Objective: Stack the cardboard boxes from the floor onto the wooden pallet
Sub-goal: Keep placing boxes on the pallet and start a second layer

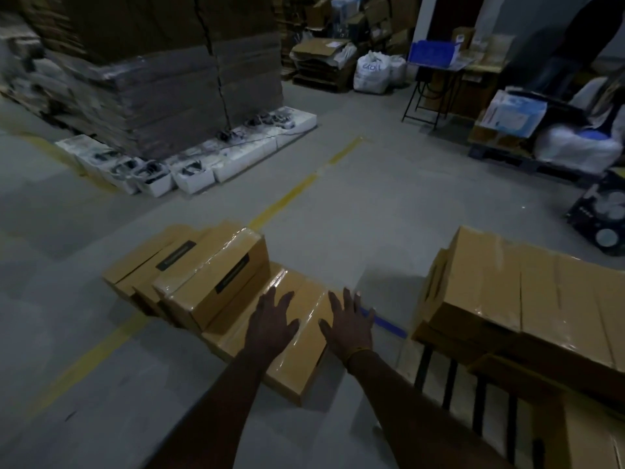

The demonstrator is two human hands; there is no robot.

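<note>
Both hands out over the nearest cardboard box on the floor, fingers spread and straight, gripping nothing. Left hand over the box's top near its middle; right hand over its right edge. Whether either touches the wrap, impossible to tell.

Likely trouble: glossy film over the box, so a slip on lifting with flat palms alone. A low one-sided grab could tip it against the neighbouring floor boxes leaning just beside it on the left. Dim light, so edges easy to misjudge.

Long axis running from near-right to far-left, flat on a broad face. Stacked boxes on the pallet close by on the right.
</note>
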